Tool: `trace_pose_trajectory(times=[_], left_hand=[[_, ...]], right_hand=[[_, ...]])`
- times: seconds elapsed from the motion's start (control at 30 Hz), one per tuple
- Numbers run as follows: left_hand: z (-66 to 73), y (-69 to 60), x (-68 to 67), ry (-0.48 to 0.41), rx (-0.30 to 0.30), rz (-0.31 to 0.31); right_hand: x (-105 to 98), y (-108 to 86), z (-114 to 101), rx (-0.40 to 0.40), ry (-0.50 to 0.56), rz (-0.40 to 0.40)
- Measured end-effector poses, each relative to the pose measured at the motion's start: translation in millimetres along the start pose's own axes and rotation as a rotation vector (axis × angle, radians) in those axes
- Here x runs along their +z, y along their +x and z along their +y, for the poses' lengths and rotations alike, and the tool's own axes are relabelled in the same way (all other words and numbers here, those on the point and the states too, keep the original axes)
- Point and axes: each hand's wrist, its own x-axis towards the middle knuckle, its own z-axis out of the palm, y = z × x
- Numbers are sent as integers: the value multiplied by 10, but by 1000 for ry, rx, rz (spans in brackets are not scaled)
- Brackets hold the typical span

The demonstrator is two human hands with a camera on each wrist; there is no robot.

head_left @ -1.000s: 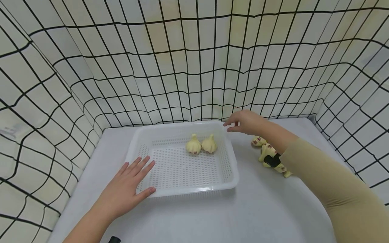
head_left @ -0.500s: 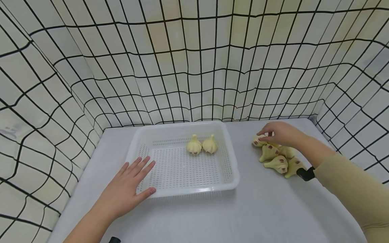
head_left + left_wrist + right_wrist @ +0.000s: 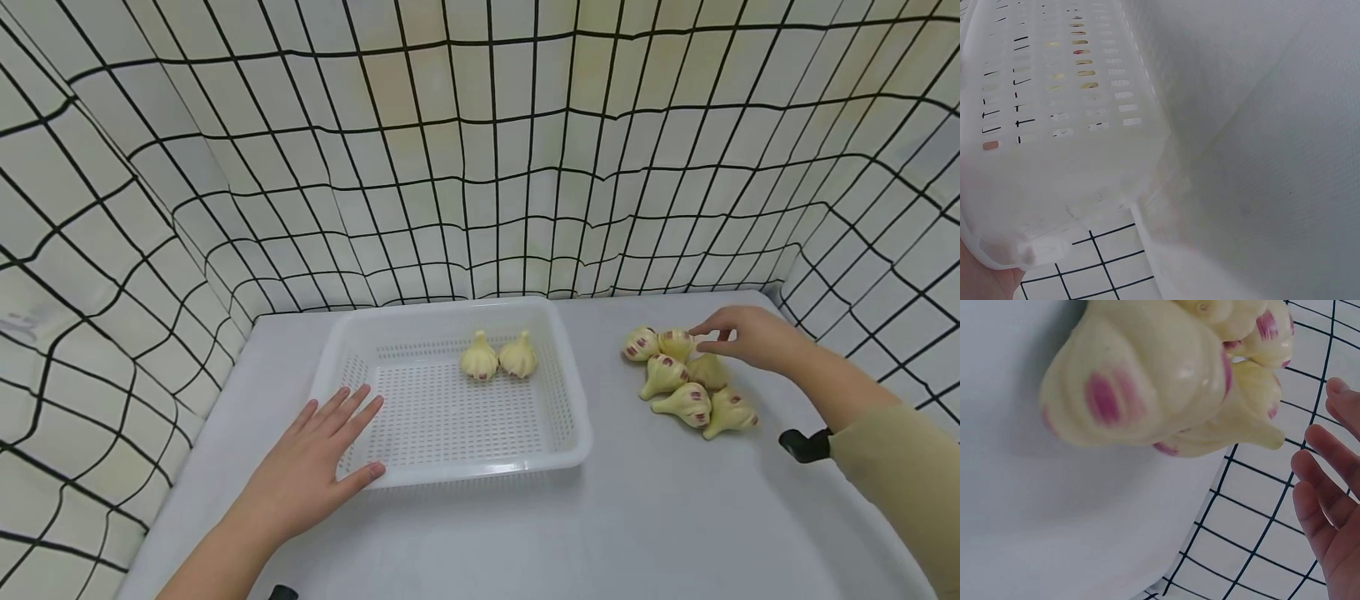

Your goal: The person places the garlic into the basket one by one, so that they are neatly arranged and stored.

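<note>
Cream garlic bulbs (image 3: 690,402) are lying clustered beside the loose-fingered right hand (image 3: 746,336); over there the left hand (image 3: 313,471), fingers spread, is resting on the white basket (image 3: 450,425).

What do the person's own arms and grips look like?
The left grip and right grip wear no gloves. The right arm has a plain tan sleeve, with a small black piece sticking out by its cuff. The left forearm shows no sleeve in view, but another black bit peeks in beside it.
</note>
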Motion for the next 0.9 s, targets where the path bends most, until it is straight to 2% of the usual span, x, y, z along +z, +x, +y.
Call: trace_pose_trajectory(times=[0.3, 0.73, 0.9], left_hand=[[2, 8, 3, 7, 3, -1], [4, 1, -5, 13, 4, 10], [0, -1, -1, 10, 5, 9]], right_hand=[[59, -255, 152, 69, 15, 3], [236, -610, 326, 82, 42, 31], [294, -671, 345, 76, 68, 1]])
